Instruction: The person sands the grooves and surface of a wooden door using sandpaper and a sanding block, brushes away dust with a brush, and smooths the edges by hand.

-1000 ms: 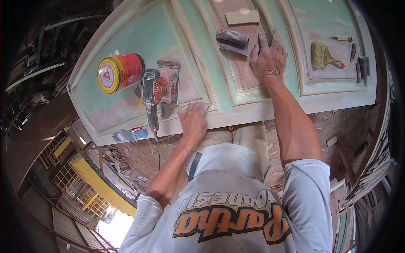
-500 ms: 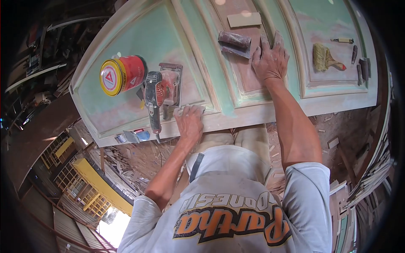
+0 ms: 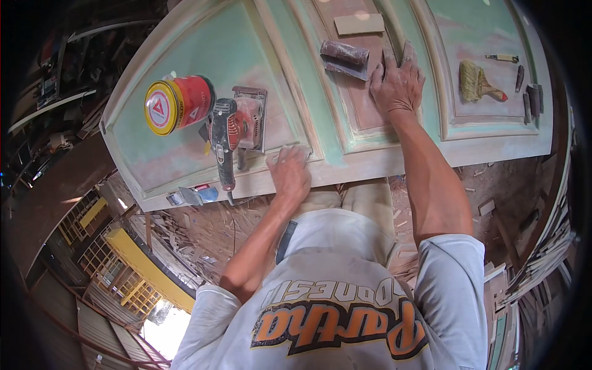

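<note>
My left hand (image 3: 290, 172) lies on the bottom rail of a panelled door (image 3: 370, 164), its fingertips over the moulding of the left panel. No tool shows in it. Just left of that hand rests a red and black electric sander (image 3: 230, 128). My right hand (image 3: 399, 87) is flat on the moulding at the right of the middle panel, fingers spread. Close to its fingers lie a rolled piece of dark sandpaper (image 3: 345, 58) and a pale rectangular block (image 3: 359, 24).
A red and yellow tin (image 3: 179, 103) stands left of the sander. On the right panel are a brush (image 3: 480, 82), a cutter knife (image 3: 502, 58) and dark sandpaper pieces (image 3: 533, 100). Folded blue-grey sheets (image 3: 196, 195) sit at the near left edge. Wood scraps cover the floor.
My left hand has slid to the right along the rail, away from the sander. My right hand stays on the moulding with barely any shift.
</note>
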Available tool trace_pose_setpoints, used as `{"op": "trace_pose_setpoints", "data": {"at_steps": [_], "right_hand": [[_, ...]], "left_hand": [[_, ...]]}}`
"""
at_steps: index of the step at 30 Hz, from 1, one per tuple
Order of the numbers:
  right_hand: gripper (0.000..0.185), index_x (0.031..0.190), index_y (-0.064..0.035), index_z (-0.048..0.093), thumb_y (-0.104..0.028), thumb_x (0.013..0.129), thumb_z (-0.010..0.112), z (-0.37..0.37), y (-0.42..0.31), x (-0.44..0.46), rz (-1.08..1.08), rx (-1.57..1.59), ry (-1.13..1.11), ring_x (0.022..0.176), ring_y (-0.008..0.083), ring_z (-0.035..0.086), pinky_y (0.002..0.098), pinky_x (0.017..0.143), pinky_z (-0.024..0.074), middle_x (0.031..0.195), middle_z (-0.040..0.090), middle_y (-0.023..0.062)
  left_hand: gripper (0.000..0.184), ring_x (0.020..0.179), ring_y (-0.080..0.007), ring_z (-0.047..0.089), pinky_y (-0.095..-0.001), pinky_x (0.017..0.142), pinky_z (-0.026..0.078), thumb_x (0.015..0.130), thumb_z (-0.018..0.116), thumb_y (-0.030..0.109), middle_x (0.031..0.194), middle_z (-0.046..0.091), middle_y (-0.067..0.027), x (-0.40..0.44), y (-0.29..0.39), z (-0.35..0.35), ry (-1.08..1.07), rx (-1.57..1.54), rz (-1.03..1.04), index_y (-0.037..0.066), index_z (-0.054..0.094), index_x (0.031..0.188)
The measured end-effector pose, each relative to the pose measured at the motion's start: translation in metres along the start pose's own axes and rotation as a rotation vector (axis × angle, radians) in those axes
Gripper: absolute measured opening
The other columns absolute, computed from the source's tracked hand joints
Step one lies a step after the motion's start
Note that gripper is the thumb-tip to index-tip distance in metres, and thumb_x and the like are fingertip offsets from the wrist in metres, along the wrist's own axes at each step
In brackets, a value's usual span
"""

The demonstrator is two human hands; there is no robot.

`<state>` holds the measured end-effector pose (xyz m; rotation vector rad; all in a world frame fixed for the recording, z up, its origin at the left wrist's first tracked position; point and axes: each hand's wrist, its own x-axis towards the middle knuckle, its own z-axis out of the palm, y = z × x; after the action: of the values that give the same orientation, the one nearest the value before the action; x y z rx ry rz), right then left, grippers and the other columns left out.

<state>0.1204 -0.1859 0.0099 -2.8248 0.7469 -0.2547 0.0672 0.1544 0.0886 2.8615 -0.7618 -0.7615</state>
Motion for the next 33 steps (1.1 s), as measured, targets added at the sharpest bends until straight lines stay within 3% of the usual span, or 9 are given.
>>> {"op": "trace_pose_setpoints", "data": {"at_steps": [9, 12, 15, 17, 20, 24, 26, 30, 33], "right_hand": [[0.054, 0.155, -0.0205, 0.066, -0.036, 0.103, 0.061, -0.002, 0.0, -0.001, 0.015, -0.023, -0.041, 0.159, 0.0391, 0.042, 0.0544, 0.126, 0.0327, 0.175, 0.04, 0.0227], [0.054, 0.154, -0.021, 0.067, -0.036, 0.103, 0.062, 0.0, 0.001, 0.0, 0.0, -0.006, -0.011, 0.159, 0.0392, 0.042, 0.0544, 0.127, 0.0325, 0.175, 0.04, 0.0225], [0.054, 0.154, -0.0219, 0.067, -0.036, 0.103, 0.062, 0.001, -0.001, 0.0, 0.01, -0.007, -0.017, 0.159, 0.0383, 0.042, 0.0538, 0.126, 0.0328, 0.174, 0.04, 0.0219], [0.053, 0.154, -0.0224, 0.067, -0.036, 0.103, 0.062, -0.002, -0.002, 0.001, 0.02, -0.015, -0.024, 0.159, 0.0374, 0.042, 0.0534, 0.126, 0.0328, 0.174, 0.04, 0.0213], [0.052, 0.153, -0.0223, 0.068, -0.036, 0.103, 0.062, -0.001, -0.002, 0.001, 0.027, -0.034, -0.026, 0.16, 0.0368, 0.042, 0.0533, 0.126, 0.0329, 0.174, 0.04, 0.0211], [0.052, 0.152, -0.0223, 0.068, -0.036, 0.103, 0.062, 0.0, -0.002, 0.0, 0.009, -0.025, -0.022, 0.16, 0.0368, 0.041, 0.0534, 0.127, 0.0326, 0.175, 0.04, 0.0212], [0.052, 0.153, -0.0222, 0.068, -0.036, 0.103, 0.062, 0.001, -0.001, 0.0, 0.004, -0.031, -0.012, 0.16, 0.0368, 0.041, 0.0536, 0.127, 0.0324, 0.175, 0.039, 0.0214], [0.052, 0.153, -0.0222, 0.068, -0.037, 0.103, 0.061, 0.001, 0.0, 0.002, 0.007, -0.034, -0.012, 0.16, 0.0372, 0.042, 0.0542, 0.127, 0.0325, 0.175, 0.04, 0.0217], [0.053, 0.153, -0.0225, 0.068, -0.037, 0.103, 0.062, 0.002, 0.0, 0.0, 0.016, -0.028, -0.005, 0.16, 0.0376, 0.042, 0.0543, 0.127, 0.0329, 0.175, 0.04, 0.0218]], "left_hand": [[0.043, 0.138, -0.0336, 0.061, -0.0629, 0.119, 0.032, 0.089, 0.069, 0.009, 0.136, 0.073, -0.0094, 0.003, 0.0, -0.013, -0.14, 0.022, -0.033, 0.015, 0.077, 0.13], [0.046, 0.134, -0.0321, 0.062, -0.0605, 0.121, 0.031, 0.086, 0.069, 0.005, 0.131, 0.076, -0.0081, 0.003, 0.011, 0.003, 0.014, 0.012, -0.126, 0.015, 0.078, 0.13], [0.064, 0.132, -0.0337, 0.065, -0.0598, 0.122, 0.031, 0.086, 0.068, 0.002, 0.125, 0.078, -0.0099, -0.004, 0.003, -0.004, -0.034, -0.1, -0.035, 0.013, 0.069, 0.149], [0.085, 0.129, -0.0337, 0.068, -0.06, 0.124, 0.031, 0.088, 0.067, -0.001, 0.121, 0.079, -0.0117, 0.0, 0.01, -0.008, -0.052, -0.106, -0.121, 0.011, 0.05, 0.169], [0.093, 0.127, -0.0327, 0.07, -0.0608, 0.124, 0.03, 0.09, 0.066, -0.002, 0.118, 0.079, -0.0125, 0.004, 0.025, -0.018, -0.214, -0.109, -0.158, 0.008, 0.033, 0.177], [0.091, 0.124, -0.0302, 0.071, -0.0609, 0.124, 0.031, 0.09, 0.068, -0.001, 0.106, 0.078, -0.0098, -0.001, 0.019, 0.004, -0.039, -0.181, -0.133, 0.006, 0.037, 0.175], [0.082, 0.116, -0.0296, 0.073, -0.0617, 0.126, 0.03, 0.094, 0.065, 0.001, 0.101, 0.077, -0.0102, -0.005, 0.007, 0.003, 0.033, 0.003, 0.068, 0.001, 0.04, 0.172], [0.085, 0.112, -0.0285, 0.074, -0.0652, 0.127, 0.031, 0.093, 0.064, -0.001, 0.104, 0.078, -0.0075, -0.002, -0.008, -0.02, -0.014, 0.151, 0.194, 0.004, 0.038, 0.174], [0.097, 0.113, -0.029, 0.075, -0.0604, 0.124, 0.035, 0.084, 0.067, -0.007, 0.102, 0.078, -0.0093, 0.001, 0.013, -0.014, -0.092, 0.067, 0.01, 0.006, 0.036, 0.176]]}}
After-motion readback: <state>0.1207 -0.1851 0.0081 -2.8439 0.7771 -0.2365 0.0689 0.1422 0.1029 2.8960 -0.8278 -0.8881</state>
